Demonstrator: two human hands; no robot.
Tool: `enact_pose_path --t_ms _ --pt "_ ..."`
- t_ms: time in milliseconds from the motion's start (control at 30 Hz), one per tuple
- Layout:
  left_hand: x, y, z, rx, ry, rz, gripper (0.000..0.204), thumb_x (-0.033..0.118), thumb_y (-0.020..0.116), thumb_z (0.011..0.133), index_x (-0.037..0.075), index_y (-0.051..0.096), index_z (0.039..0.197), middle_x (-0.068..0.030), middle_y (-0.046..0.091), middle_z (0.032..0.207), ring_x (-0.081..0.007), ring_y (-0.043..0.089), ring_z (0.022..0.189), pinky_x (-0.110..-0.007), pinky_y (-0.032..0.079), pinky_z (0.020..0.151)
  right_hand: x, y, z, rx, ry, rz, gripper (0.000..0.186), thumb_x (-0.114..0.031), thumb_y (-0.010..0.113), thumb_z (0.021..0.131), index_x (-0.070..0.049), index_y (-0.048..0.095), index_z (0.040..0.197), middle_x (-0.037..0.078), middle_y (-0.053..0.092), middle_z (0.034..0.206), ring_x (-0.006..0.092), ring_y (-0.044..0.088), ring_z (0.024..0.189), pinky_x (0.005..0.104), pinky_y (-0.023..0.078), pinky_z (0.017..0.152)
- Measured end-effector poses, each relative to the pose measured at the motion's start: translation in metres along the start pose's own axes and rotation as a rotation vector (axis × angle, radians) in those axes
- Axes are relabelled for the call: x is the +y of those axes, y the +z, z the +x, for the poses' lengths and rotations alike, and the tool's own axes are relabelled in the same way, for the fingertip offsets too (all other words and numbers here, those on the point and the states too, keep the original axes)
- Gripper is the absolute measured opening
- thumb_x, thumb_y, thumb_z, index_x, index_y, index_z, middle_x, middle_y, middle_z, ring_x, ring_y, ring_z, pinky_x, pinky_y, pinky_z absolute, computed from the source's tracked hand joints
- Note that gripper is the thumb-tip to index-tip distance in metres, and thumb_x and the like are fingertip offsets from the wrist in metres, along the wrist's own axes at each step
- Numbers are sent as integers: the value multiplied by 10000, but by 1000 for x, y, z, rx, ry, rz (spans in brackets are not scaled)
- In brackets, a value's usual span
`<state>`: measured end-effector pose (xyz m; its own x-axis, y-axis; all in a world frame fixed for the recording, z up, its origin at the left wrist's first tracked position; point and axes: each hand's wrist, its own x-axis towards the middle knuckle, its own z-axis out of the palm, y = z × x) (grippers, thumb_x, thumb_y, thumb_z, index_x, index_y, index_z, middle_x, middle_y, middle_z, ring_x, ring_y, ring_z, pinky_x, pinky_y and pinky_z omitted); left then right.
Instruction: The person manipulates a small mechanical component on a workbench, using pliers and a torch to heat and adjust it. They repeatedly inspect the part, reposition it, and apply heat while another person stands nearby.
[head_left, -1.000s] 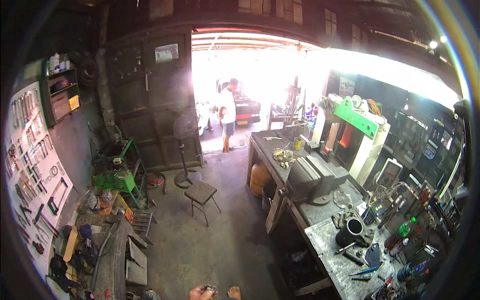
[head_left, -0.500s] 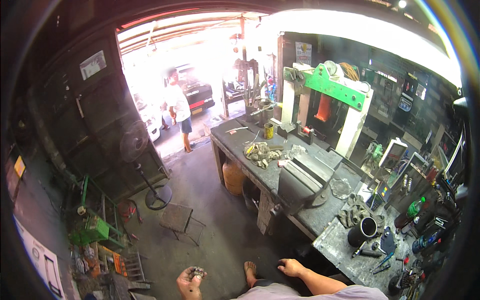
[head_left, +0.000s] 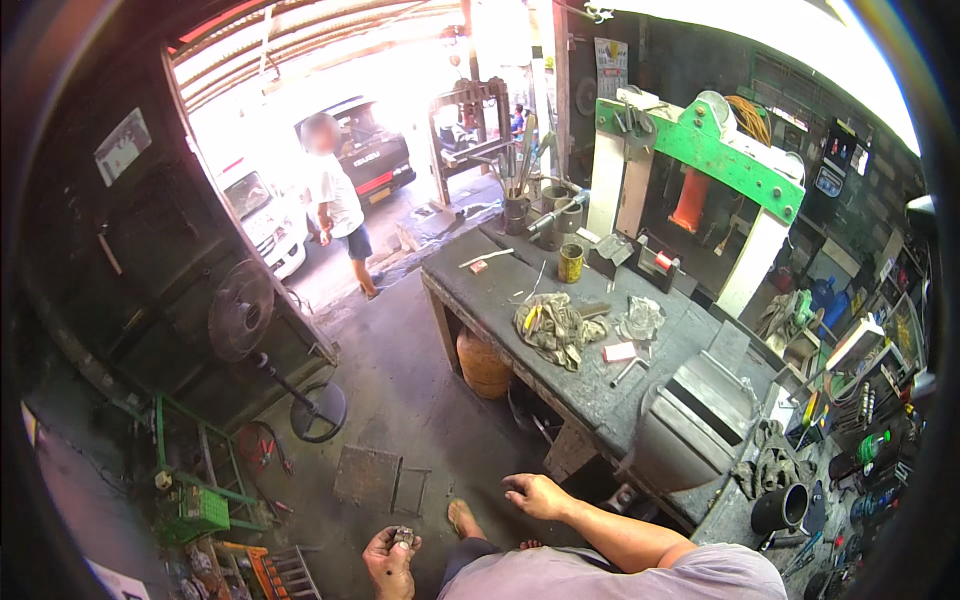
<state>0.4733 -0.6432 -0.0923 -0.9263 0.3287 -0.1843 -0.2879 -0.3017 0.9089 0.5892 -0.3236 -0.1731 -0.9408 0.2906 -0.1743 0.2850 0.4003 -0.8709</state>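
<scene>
Low at the front, my left hand [head_left: 386, 565] is closed around a small greyish metal part [head_left: 403, 535], pinched between thumb and fingers. The part's exact kind is too small to make out. My right hand [head_left: 535, 496] hangs over the floor left of the workbench [head_left: 480, 255], touching nothing. Its fingers are loosely bent and a little apart, and nothing shows in them. Nearest to it on the bench side is a large grey bench vise [head_left: 695, 425].
A crumpled rag [head_left: 555, 330], a yellow can [head_left: 570, 262] and a black cylinder [head_left: 779, 510] stand or lie on the bench. Behind it rises a green-beamed press [head_left: 700, 150]. A low stool [head_left: 365, 475] and pedestal fan [head_left: 242, 310] occupy the floor. Someone [head_left: 340, 205] stands at the doorway.
My view has swung, so the bench and vise sit farther right. My right hand has moved up and forward; my left hand still holds the small metal part.
</scene>
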Motion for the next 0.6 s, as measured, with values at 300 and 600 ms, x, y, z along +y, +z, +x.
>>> enact_pose_path --t_ms 300,600 --pt "49 18 232 -199 9 19 228 21 691 921 -50 693 1137 -108 740 986 -221 754 841 -398 672 838 -33 -26 166 256 78 -91 380 -217 675 1005 -21 727 1326 248 738 1300 414 706 1217 469 554 1068" --pt "89 63 418 -312 -3 96 288 40 656 894 -77 681 1156 -94 739 985 -200 748 857 -365 652 850 -51 -129 363 657 -38 -235 264 -147 689 986 -42 769 1215 244 750 1157 441 721 1080 478 579 948"
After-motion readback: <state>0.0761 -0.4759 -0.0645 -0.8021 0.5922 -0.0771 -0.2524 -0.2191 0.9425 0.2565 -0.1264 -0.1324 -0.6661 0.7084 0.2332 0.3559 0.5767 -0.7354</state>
